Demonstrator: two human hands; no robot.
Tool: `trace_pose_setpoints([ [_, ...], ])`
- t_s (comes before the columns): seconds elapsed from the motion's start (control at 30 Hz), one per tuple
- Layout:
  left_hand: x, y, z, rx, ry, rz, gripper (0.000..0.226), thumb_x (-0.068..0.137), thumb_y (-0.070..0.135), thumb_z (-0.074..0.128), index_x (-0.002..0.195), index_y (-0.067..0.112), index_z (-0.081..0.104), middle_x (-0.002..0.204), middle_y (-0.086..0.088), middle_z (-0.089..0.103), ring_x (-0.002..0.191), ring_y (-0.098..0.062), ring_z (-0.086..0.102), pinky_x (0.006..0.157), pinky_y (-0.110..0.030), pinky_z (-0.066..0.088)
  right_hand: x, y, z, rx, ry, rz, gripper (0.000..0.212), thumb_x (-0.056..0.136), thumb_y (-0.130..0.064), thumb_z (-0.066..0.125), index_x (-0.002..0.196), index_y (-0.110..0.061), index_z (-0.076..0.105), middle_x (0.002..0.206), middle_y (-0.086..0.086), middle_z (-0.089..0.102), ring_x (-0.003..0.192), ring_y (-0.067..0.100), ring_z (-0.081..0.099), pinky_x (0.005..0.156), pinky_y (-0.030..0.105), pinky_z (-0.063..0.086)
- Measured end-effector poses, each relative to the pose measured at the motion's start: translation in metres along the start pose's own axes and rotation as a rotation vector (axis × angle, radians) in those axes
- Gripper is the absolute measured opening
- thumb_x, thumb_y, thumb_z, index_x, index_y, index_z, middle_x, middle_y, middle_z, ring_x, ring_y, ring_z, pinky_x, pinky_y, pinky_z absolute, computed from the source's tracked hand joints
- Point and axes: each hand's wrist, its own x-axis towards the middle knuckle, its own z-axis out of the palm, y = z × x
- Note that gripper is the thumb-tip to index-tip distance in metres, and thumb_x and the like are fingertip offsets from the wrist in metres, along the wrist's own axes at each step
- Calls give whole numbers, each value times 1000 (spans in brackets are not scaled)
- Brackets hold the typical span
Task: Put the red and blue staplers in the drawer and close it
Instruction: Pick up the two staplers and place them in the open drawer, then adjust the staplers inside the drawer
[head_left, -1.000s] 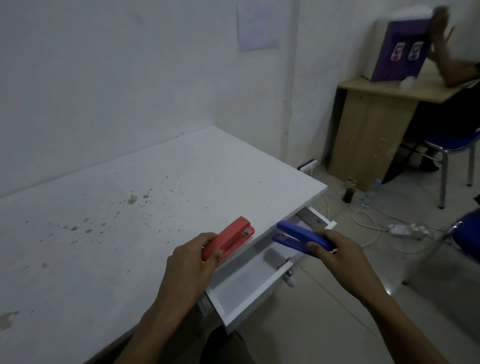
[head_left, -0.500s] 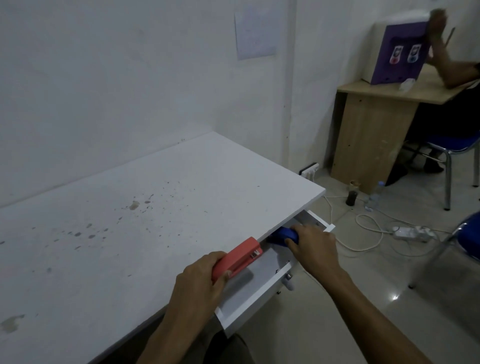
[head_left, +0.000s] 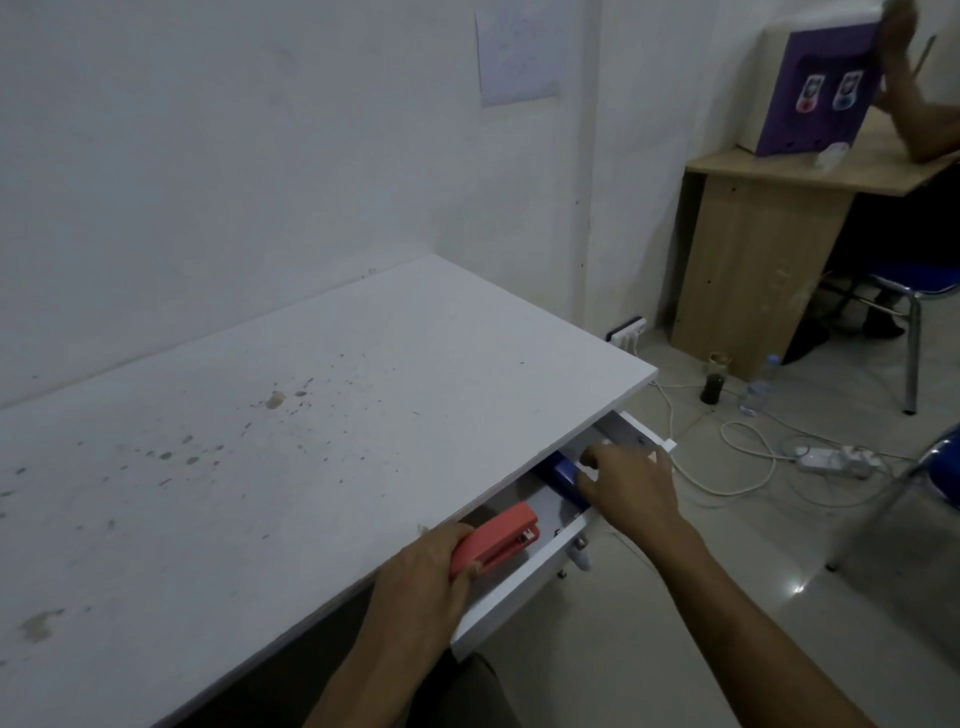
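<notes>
A white wall (head_left: 208, 156) fills the frame from nine to twelve o'clock, with a pale sheet of paper (head_left: 517, 57) stuck to it near twelve. Below it a white desk (head_left: 291, 415), speckled with dark stains, runs from nine o'clock to the centre. Under its front edge a white drawer (head_left: 519, 582) stands pulled out, at about five o'clock from the centre. At two o'clock a wooden desk (head_left: 753, 270) carries a purple box (head_left: 815, 88), and another person's forearm (head_left: 919, 119) rests on its top. A blue chair (head_left: 914, 291) stands at three o'clock beside that desk, and a tangle of white cable with a power strip (head_left: 831, 460) lies on the tiled floor near it, along with a dark bottle (head_left: 712, 382) and a clear plastic bottle (head_left: 759, 387). The right hand (head_left: 631, 488) reaches into the far end of the drawer with its fingers on the blue stapler (head_left: 566, 480), which sits inside the drawer, partly hidden under the desk edge; whether the fingers clasp it or only touch it cannot be told. The left hand (head_left: 431, 577), at six o'clock, is clenched around the rear of the red stapler (head_left: 496, 538), which is tilted nose-forward over the near end of the open drawer, just beside the desk edge.
</notes>
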Motion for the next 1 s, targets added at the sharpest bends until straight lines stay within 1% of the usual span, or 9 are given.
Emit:
trace_pose_setpoints([
  [0.1, 3, -1, 8, 6, -21, -2, 45, 87, 39, 53, 128, 22, 46, 125, 0, 58, 111, -13, 57, 99, -27, 45, -12, 9, -5, 62, 18, 12, 28, 86, -41, 58, 106, -23, 64, 113, -1, 69, 104, 17, 61, 108, 51, 33],
  [0.2, 7, -1, 14, 26, -63, -22, 44, 87, 34, 56, 128, 20, 47, 126, -2, 59, 113, -17, 56, 101, -35, 46, -28, 18, -14, 109, 78, -7, 28, 85, -39, 60, 108, -22, 64, 118, 1, 65, 105, 18, 58, 94, 41, 45],
  [0.27, 10, -3, 18, 28, -81, -27, 43, 87, 31, 58, 127, 20, 49, 124, -3, 60, 111, -17, 58, 100, -36, 47, -40, 22, -21, 174, 120, -12, 26, 86, -35, 61, 108, -22, 64, 119, 2, 62, 107, 19, 55, 86, 34, 44],
  [0.33, 13, -4, 21, 26, -90, -33, 42, 86, 30, 59, 126, 20, 50, 124, -3, 61, 110, -17, 59, 99, -36, 47, -53, 25, -26, 239, 112, -3, 24, 87, -34, 59, 108, -24, 62, 118, -2, 61, 105, 15, 55, 83, 30, 43],
  [0.47, 17, -6, 25, 24, -93, -27, 43, 84, 29, 62, 125, 20, 51, 123, -3, 62, 109, -19, 60, 98, -38, 48, -80, 28, -23, 361, 27, 26, 16, 87, -31, 59, 103, -27, 62, 106, -8, 64, 91, 8, 57, 77, 28, 46],
  [0.57, 21, -7, 25, 64, -114, -29, 44, 83, 27, 64, 124, 19, 51, 123, -5, 61, 108, -21, 61, 97, -40, 49, -91, 28, -14, 446, -43, 85, 13, 88, -26, 60, 100, -24, 64, 100, -4, 67, 87, 8, 60, 77, 30, 50],
  [0.7, 22, -7, 31, 134, -144, -3, 36, 85, 24, 61, 120, 17, 52, 120, -6, 64, 104, -21, 65, 94, -40, 52, -99, 27, 2, 509, -98, 142, 13, 88, -20, 60, 100, -18, 66, 99, 1, 69, 82, 8, 60, 68, 21, 44],
  [0.87, 18, -7, 28, 112, -10, 46, 37, 88, 27, 58, 125, 24, 51, 124, 0, 63, 108, -16, 62, 95, -32, 49, -104, 29, 13, 580, -81, 169, 17, 88, -17, 61, 104, -17, 66, 102, 0, 68, 83, 9, 59, 66, 19, 43],
  [1.0, 7, -4, 19, 165, 77, 268, 43, 84, 45, 56, 123, 26, 53, 124, 2, 62, 111, -15, 60, 98, -26, 41, -104, 25, 24, 602, -95, 178, 21, 89, -22, 60, 109, -17, 62, 102, 1, 65, 85, 13, 59, 67, 21, 44],
])
